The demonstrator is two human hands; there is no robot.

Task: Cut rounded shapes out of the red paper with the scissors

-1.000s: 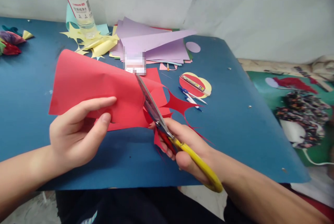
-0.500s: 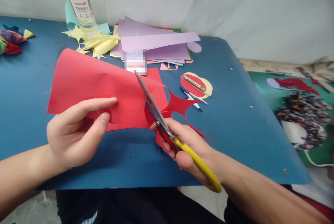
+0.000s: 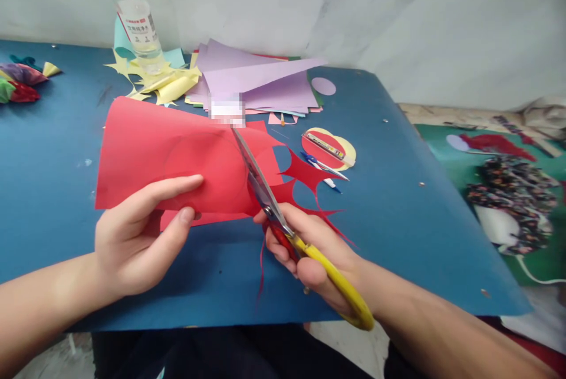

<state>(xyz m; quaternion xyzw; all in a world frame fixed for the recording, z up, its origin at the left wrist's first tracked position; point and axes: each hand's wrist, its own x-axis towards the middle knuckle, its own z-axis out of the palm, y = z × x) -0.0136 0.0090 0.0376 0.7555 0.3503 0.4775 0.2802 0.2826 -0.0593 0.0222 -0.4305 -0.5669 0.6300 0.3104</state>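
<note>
Smudged pale wall (image 3: 247, 7), blue table (image 3: 389, 237)

At your frame's centre, the scissors (image 3: 268, 211) cross the right part of the paper sheet (image 3: 145, 149). Behind it, at upper centre, a paper stack (image 3: 272, 78) rests on the surface (image 3: 375, 237), a bottle (image 3: 140, 28) to its left; right of centre, a case (image 3: 325, 146) lies on paper discs (image 3: 332, 137).

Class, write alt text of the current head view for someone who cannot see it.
A left hand holds curved red paper while the right hand holds scissors at its edge, above a blue table. Behind are purple sheets and a clear bottle.
</note>
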